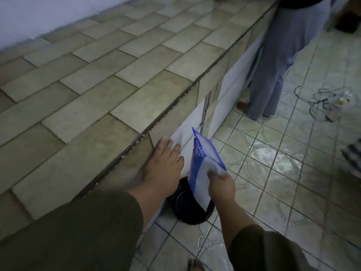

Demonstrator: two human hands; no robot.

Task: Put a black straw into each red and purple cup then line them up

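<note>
Tiled surface (109, 79); left hand (164, 165) flat, fingers spread; right hand (220, 184) pinching blue-white bag (203, 163) above black bin (190, 207), contents unseen.

The bag (203, 167) hides part of the black bin (187, 210) below it, its print too blurred to read, while a second person (283, 55) by the tabletop (97, 75) is cut off at the top edge.

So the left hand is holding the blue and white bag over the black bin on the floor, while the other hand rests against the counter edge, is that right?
Not quite. In the head view it is the right hand holding the blue and white bag over the black bin; the left hand is the one against the counter edge.
</note>
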